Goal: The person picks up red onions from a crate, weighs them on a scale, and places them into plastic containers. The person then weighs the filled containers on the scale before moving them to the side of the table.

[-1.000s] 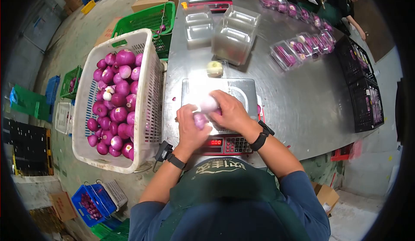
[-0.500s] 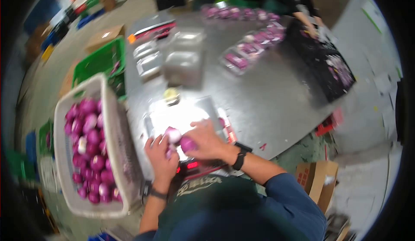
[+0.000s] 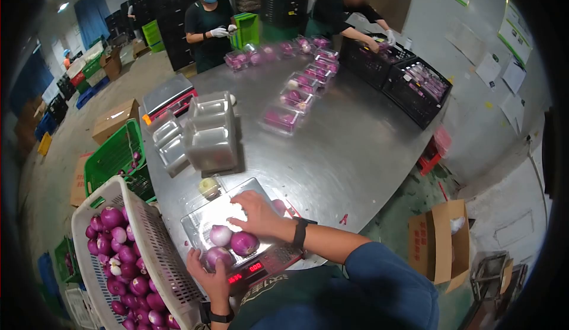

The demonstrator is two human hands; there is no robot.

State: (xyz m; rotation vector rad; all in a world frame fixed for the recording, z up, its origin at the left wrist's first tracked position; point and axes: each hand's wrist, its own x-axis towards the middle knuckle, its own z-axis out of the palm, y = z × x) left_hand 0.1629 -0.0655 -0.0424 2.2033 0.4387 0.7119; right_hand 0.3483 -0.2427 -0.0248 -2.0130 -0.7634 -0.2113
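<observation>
Three peeled red onions lie on the steel plate of a digital scale (image 3: pixel 195 220) with a lit red display: a pale one (image 3: pixel 220 235), a dark purple one (image 3: pixel 245 243) and a lower-left one (image 3: pixel 218 259). My left hand (image 3: pixel 208 278) is at the plate's near-left edge, thumb against the lower-left onion and fingers apart beside it. Over the plate's right side, my right hand (image 3: pixel 264 214) is open, its fingers spread and curved above the onions. Another onion (image 3: pixel 279 206) shows partly behind my right hand. A yellowish onion (image 3: pixel 208 188) sits just beyond the scale.
A white basket (image 3: pixel 155 235) full of red onions stands at left, beside a green crate (image 3: pixel 112 158). Stacked clear trays (image 3: pixel 210 143) and a row of packed onion trays (image 3: pixel 281 119) are on the steel table (image 3: pixel 332 182). Two co-workers stand beyond, one at black crates (image 3: pixel 409 96).
My right hand has let go of the purple onion, which now rests on the scale, and has opened. My left hand has drawn back to the near-left side. The camera view has tilted up.
</observation>
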